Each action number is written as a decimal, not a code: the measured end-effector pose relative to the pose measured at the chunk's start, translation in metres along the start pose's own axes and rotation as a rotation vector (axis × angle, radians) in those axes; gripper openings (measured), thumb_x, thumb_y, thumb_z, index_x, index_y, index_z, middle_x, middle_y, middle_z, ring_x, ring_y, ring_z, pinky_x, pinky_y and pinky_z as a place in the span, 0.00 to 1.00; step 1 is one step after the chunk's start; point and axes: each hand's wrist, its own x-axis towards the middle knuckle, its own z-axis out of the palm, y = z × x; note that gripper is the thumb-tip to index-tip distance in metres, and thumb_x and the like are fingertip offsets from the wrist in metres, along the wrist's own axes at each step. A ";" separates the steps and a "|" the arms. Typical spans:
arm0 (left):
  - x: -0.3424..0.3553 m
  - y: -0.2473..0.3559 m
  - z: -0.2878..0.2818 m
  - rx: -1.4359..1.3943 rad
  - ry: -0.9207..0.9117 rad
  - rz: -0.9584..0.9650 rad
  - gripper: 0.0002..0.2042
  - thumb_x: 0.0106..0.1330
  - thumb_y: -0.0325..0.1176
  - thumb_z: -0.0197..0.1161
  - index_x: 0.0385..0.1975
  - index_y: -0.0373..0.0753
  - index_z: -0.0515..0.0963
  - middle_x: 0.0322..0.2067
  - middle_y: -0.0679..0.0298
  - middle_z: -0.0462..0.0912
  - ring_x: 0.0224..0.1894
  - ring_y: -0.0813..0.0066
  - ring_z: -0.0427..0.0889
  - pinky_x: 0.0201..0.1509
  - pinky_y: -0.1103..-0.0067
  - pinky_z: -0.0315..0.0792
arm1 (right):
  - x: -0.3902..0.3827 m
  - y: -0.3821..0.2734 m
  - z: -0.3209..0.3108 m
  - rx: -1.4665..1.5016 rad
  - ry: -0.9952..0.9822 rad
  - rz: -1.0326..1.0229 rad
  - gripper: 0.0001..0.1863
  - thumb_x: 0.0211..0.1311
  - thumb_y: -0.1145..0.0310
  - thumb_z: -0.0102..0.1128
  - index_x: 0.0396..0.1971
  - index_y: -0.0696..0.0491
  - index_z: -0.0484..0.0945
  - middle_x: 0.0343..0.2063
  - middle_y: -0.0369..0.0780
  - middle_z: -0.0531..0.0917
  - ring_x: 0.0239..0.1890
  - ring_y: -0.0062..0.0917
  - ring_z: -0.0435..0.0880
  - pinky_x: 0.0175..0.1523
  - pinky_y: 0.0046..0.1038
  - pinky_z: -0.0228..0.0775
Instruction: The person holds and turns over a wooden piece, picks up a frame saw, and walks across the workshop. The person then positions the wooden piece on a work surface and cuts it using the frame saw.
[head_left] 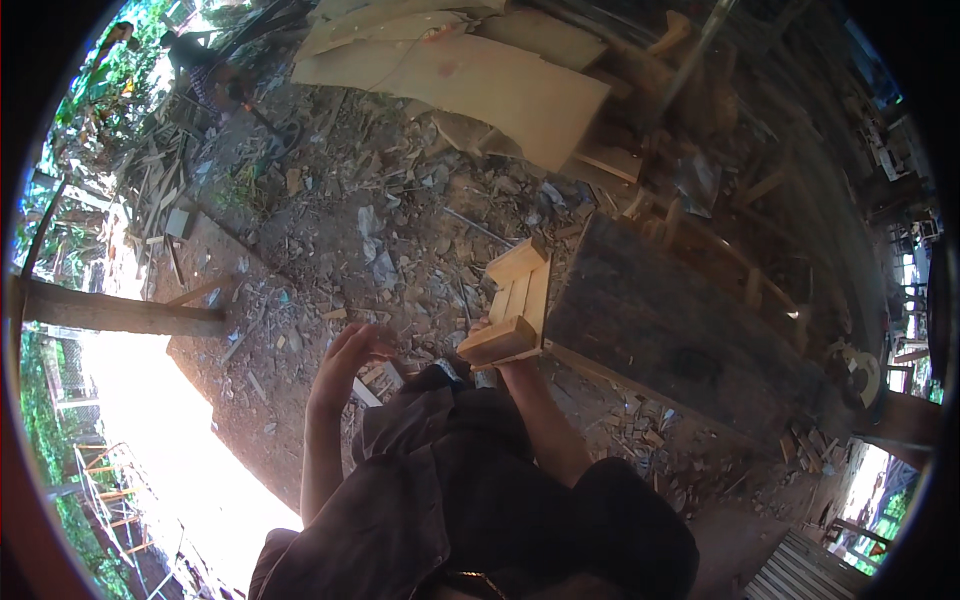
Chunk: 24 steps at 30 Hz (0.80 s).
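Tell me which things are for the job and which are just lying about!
Seems part of the job:
- wooden piece made of joined boards, in the right hand

Probably just lying about:
- big pale sheets
- wood scraps on the ground
- crumpled pale litter

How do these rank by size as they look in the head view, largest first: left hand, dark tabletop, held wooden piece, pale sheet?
Dark tabletop
Pale sheet
Held wooden piece
Left hand

Apparent size only; nearness to the camera affects it.
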 end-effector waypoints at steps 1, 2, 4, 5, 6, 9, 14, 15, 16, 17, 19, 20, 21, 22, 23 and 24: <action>0.005 0.001 0.001 0.015 -0.029 0.005 0.17 0.79 0.40 0.54 0.53 0.32 0.78 0.41 0.59 0.86 0.45 0.69 0.86 0.52 0.74 0.77 | 0.004 -0.005 -0.012 0.005 -0.004 -0.004 0.34 0.61 0.36 0.60 0.44 0.55 0.72 0.41 0.41 0.74 0.48 0.36 0.72 0.60 0.44 0.64; 0.013 0.002 0.005 0.030 -0.073 0.006 0.17 0.79 0.41 0.54 0.53 0.33 0.78 0.42 0.59 0.86 0.45 0.70 0.86 0.53 0.74 0.77 | 0.008 -0.016 -0.030 -0.030 -0.196 0.033 0.34 0.64 0.36 0.59 0.48 0.55 0.72 0.44 0.42 0.75 0.50 0.36 0.73 0.62 0.47 0.65; 0.026 0.006 0.009 0.020 -0.114 -0.017 0.17 0.79 0.41 0.54 0.53 0.33 0.78 0.42 0.60 0.86 0.45 0.70 0.86 0.53 0.74 0.77 | 0.011 -0.026 -0.051 -0.060 -0.388 0.080 0.34 0.67 0.37 0.57 0.52 0.55 0.71 0.47 0.43 0.75 0.52 0.37 0.75 0.63 0.50 0.67; 0.032 0.009 0.010 0.003 -0.147 -0.037 0.17 0.79 0.42 0.55 0.53 0.33 0.78 0.42 0.60 0.85 0.45 0.70 0.86 0.53 0.74 0.77 | 0.008 -0.030 -0.058 -0.047 -0.332 0.052 0.32 0.67 0.38 0.58 0.51 0.55 0.73 0.47 0.43 0.76 0.52 0.36 0.75 0.63 0.50 0.67; 0.039 0.012 0.011 0.058 -0.139 -0.045 0.18 0.79 0.42 0.55 0.54 0.33 0.77 0.40 0.60 0.85 0.44 0.69 0.87 0.53 0.74 0.77 | 0.005 -0.032 -0.064 -0.034 -0.274 0.019 0.31 0.67 0.39 0.59 0.49 0.54 0.74 0.46 0.43 0.77 0.51 0.36 0.76 0.63 0.50 0.67; 0.067 0.005 -0.013 0.017 -0.175 -0.059 0.18 0.79 0.42 0.55 0.54 0.33 0.76 0.40 0.60 0.85 0.44 0.69 0.87 0.53 0.74 0.78 | 0.004 -0.026 -0.047 -0.026 -0.324 -0.005 0.33 0.63 0.40 0.61 0.49 0.55 0.69 0.45 0.41 0.72 0.51 0.34 0.72 0.64 0.44 0.62; 0.112 0.022 -0.049 -0.005 -0.148 -0.048 0.17 0.81 0.38 0.50 0.57 0.32 0.75 0.38 0.58 0.86 0.44 0.66 0.87 0.51 0.71 0.79 | 0.022 -0.002 -0.018 -0.048 -0.274 -0.056 0.25 0.68 0.44 0.55 0.47 0.52 0.68 0.45 0.41 0.71 0.53 0.34 0.70 0.66 0.45 0.60; 0.124 0.030 -0.051 -0.020 -0.168 -0.029 0.18 0.81 0.38 0.50 0.60 0.32 0.73 0.38 0.58 0.86 0.45 0.67 0.87 0.52 0.71 0.79 | 0.028 -0.010 -0.030 -0.025 -0.262 -0.062 0.23 0.69 0.45 0.55 0.47 0.52 0.68 0.45 0.40 0.72 0.53 0.35 0.70 0.66 0.46 0.60; 0.136 0.037 -0.054 -0.035 -0.192 -0.014 0.19 0.81 0.38 0.51 0.63 0.32 0.71 0.39 0.58 0.86 0.45 0.67 0.87 0.52 0.71 0.79 | 0.034 -0.017 -0.047 -0.001 -0.248 -0.073 0.22 0.70 0.47 0.54 0.46 0.51 0.69 0.45 0.40 0.72 0.53 0.35 0.70 0.66 0.46 0.60; 0.148 0.044 -0.055 -0.039 -0.213 -0.017 0.19 0.81 0.38 0.51 0.63 0.32 0.71 0.39 0.58 0.86 0.45 0.67 0.87 0.52 0.71 0.79 | 0.037 -0.030 -0.065 -0.010 -0.249 -0.092 0.22 0.70 0.47 0.54 0.46 0.51 0.69 0.45 0.40 0.72 0.53 0.35 0.70 0.66 0.46 0.60; 0.169 0.054 -0.057 -0.014 -0.191 -0.011 0.21 0.81 0.38 0.51 0.67 0.35 0.68 0.40 0.59 0.86 0.46 0.68 0.87 0.52 0.73 0.78 | 0.041 -0.048 -0.086 0.105 -0.074 -0.187 0.20 0.69 0.48 0.55 0.45 0.50 0.68 0.43 0.39 0.71 0.53 0.35 0.70 0.66 0.46 0.60; 0.169 0.059 -0.075 -0.015 -0.159 0.005 0.21 0.81 0.38 0.51 0.68 0.36 0.68 0.41 0.60 0.86 0.47 0.68 0.87 0.53 0.73 0.78 | 0.057 -0.040 -0.082 0.105 -0.066 -0.150 0.20 0.69 0.48 0.55 0.45 0.50 0.68 0.43 0.39 0.71 0.53 0.35 0.70 0.66 0.46 0.60; 0.163 0.062 -0.098 -0.013 -0.104 0.017 0.21 0.81 0.38 0.51 0.68 0.36 0.68 0.41 0.60 0.86 0.47 0.68 0.87 0.53 0.73 0.78 | 0.074 -0.017 -0.059 0.041 -0.151 -0.069 0.20 0.68 0.48 0.54 0.44 0.50 0.68 0.42 0.38 0.71 0.51 0.34 0.70 0.65 0.44 0.60; 0.159 0.066 -0.112 -0.013 -0.070 0.029 0.21 0.81 0.38 0.51 0.68 0.37 0.69 0.42 0.60 0.86 0.47 0.68 0.87 0.53 0.73 0.78 | 0.084 -0.003 -0.041 -0.034 -0.241 -0.013 0.20 0.68 0.48 0.54 0.43 0.50 0.68 0.41 0.38 0.70 0.49 0.33 0.70 0.64 0.43 0.61; 0.159 0.069 -0.119 -0.015 -0.058 0.037 0.21 0.81 0.39 0.51 0.68 0.37 0.69 0.42 0.60 0.86 0.47 0.68 0.87 0.53 0.72 0.78 | 0.091 0.005 -0.034 -0.042 -0.241 -0.004 0.20 0.68 0.48 0.54 0.43 0.50 0.68 0.41 0.38 0.70 0.49 0.33 0.70 0.64 0.43 0.61; 0.159 0.066 -0.128 -0.022 -0.055 0.044 0.21 0.81 0.39 0.51 0.68 0.37 0.69 0.42 0.60 0.86 0.47 0.68 0.87 0.53 0.72 0.78 | 0.097 0.011 -0.032 0.073 -0.279 0.006 0.21 0.67 0.48 0.54 0.43 0.51 0.68 0.40 0.37 0.70 0.48 0.32 0.69 0.62 0.41 0.62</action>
